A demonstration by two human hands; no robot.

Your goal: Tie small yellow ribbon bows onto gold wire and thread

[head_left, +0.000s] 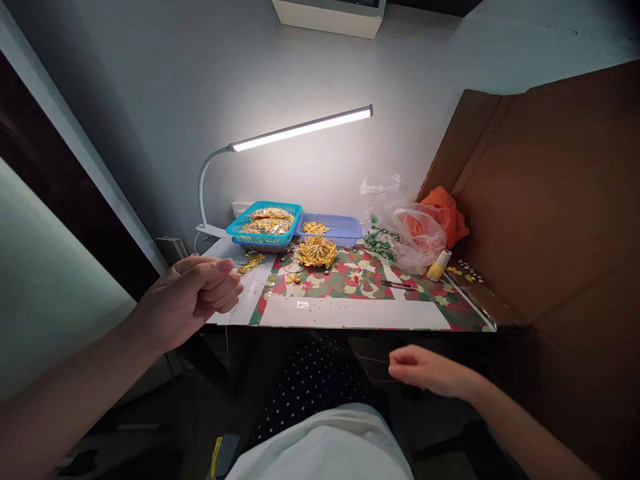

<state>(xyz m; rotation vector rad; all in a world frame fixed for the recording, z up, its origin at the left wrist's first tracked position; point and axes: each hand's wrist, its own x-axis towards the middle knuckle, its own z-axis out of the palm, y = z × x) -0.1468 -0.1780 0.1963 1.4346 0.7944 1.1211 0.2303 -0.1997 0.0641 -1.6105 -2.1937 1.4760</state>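
My left hand (193,293) is closed in a fist, thumb on top, raised off the table's left front edge. A thin thread (227,343) hangs below it. My right hand (425,370) is lower, in front of the table and above my lap, its fingers pinched on a fine thread (374,381) that trails off to the left. Whether both strands are one thread I cannot tell. Beyond them on the table sits a round cluster of gold bows (317,252), with a single gold bow (293,279) before it.
A turquoise basket (295,230) of bagged gold pieces stands beside a purple basket (345,227) with gold bows. To the right are tweezers (399,285), a thread spool (439,265), green pieces (381,240) and plastic bags (420,233). A lamp (303,128) arches overhead; cardboard (550,200) walls the right.
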